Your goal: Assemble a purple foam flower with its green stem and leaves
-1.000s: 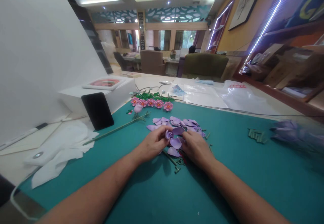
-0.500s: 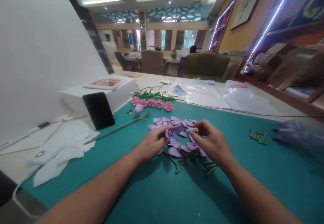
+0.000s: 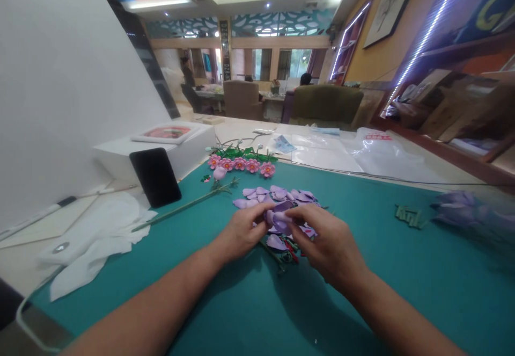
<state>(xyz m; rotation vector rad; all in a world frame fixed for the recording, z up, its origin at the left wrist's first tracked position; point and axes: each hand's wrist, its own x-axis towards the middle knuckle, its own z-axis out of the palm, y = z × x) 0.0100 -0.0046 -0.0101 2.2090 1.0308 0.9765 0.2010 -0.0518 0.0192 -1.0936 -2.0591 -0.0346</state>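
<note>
Between my fingers is a partly built purple toy flower (image 3: 277,217), pinched at its left side by my left hand (image 3: 244,231). My right hand (image 3: 328,240) grips a purple petal piece (image 3: 281,216) pressed against the flower's right side; the exact joint is hidden by the fingers. Beneath and behind both hands lies a pile of loose purple petals (image 3: 277,191). Green stem pieces (image 3: 277,262) and a few red bits (image 3: 292,251) show below the hands, partly covered by my right hand.
A long green stem with a pale bud (image 3: 189,204) lies left of the pile, with pink flowers (image 3: 252,166) behind it. A black phone (image 3: 155,177) leans against a white box. Green pieces (image 3: 408,215) and a purple bundle (image 3: 458,205) lie at the right of the green mat (image 3: 249,313).
My right hand has moved left, bringing its petal piece from apart to against the flower. My left hand stays nearly in place, still holding the flower.
</note>
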